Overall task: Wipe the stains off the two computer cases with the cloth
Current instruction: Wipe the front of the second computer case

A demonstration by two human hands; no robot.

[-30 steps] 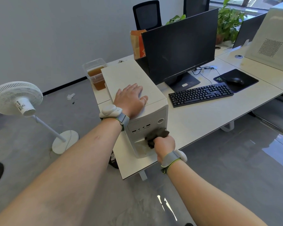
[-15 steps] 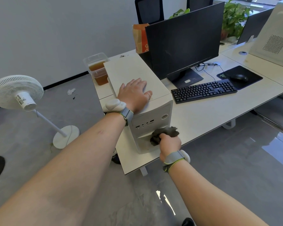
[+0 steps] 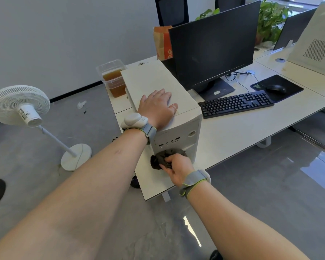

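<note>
Dark, soft cloth bunches in the right hand's grip, against the near computer case's lower front — limp, light, easily wadded; left hand lies flat on top, steadying.
</note>
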